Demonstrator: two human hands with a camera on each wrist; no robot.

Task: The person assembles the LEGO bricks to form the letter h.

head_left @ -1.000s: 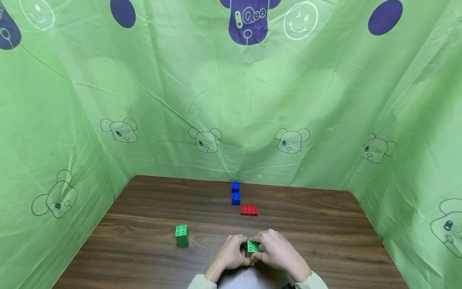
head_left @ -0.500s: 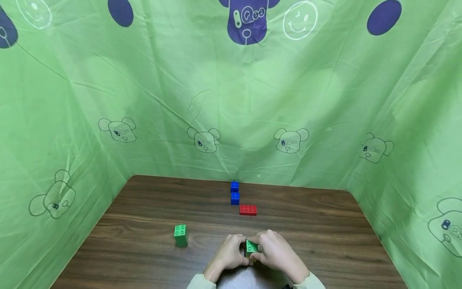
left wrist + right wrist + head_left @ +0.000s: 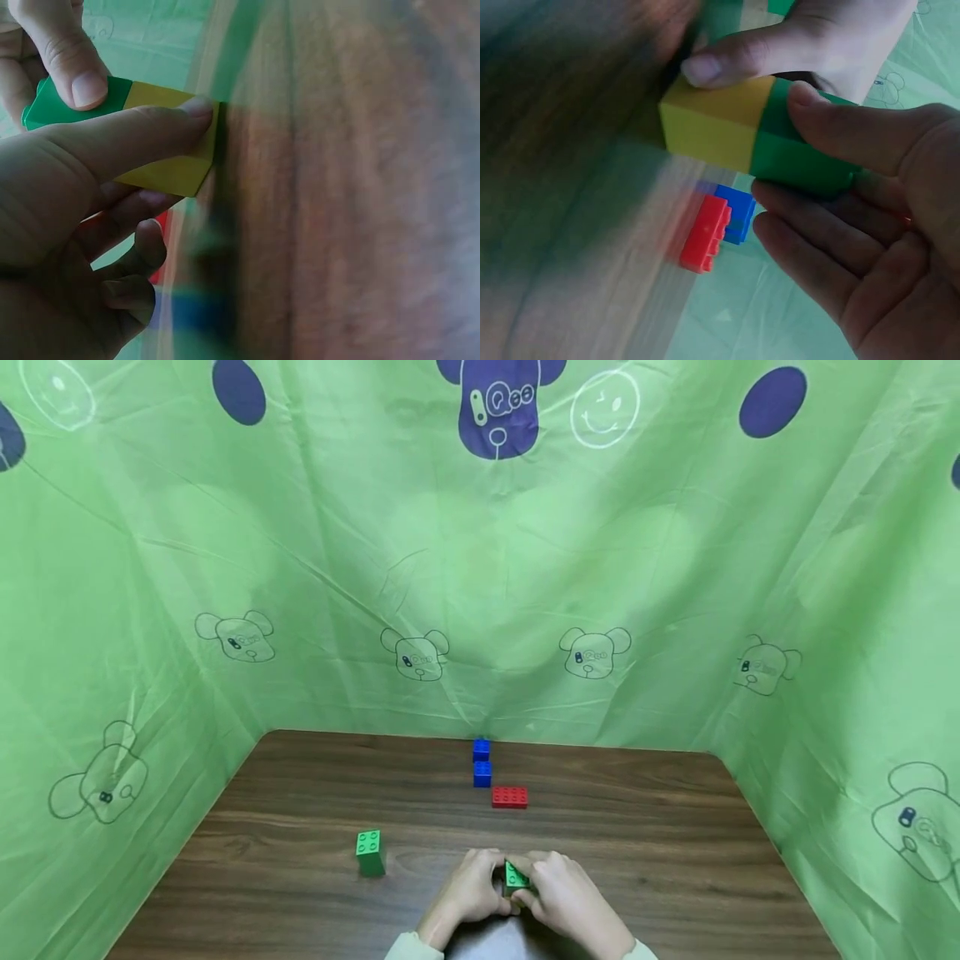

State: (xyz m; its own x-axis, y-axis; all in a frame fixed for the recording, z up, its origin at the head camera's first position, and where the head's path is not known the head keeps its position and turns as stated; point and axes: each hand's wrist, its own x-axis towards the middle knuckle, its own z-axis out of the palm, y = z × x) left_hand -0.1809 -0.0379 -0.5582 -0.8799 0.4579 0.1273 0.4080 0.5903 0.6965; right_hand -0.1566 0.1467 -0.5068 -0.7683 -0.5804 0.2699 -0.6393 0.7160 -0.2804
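Observation:
Close to the front of the table, a green building brick (image 3: pixel 515 877) sits on top of a yellow brick (image 3: pixel 712 124), the two joined with no visible gap in the wrist views. My left hand (image 3: pixel 472 889) grips the yellow brick low down, its thumb along one face. From the other side my right hand (image 3: pixel 566 895) pinches the green brick (image 3: pixel 799 154) between thumb and fingers. The right fingers cover part of the green studs in the head view. In the left wrist view, the left thumb lies across the yellow brick (image 3: pixel 169 174).
A tall green block (image 3: pixel 370 854) stands to the left on the wooden table (image 3: pixel 285 827). Farther back lie a red brick (image 3: pixel 510 797) and two blue bricks, one nearer (image 3: pixel 482 775) and one behind (image 3: pixel 482 750). Green printed cloth (image 3: pixel 495 568) encloses the back and sides.
The head view has shifted slightly. Both hands stay on the joined bricks, and the right fingers now cover more of the green brick's top. Bricks elsewhere on the table have not moved.

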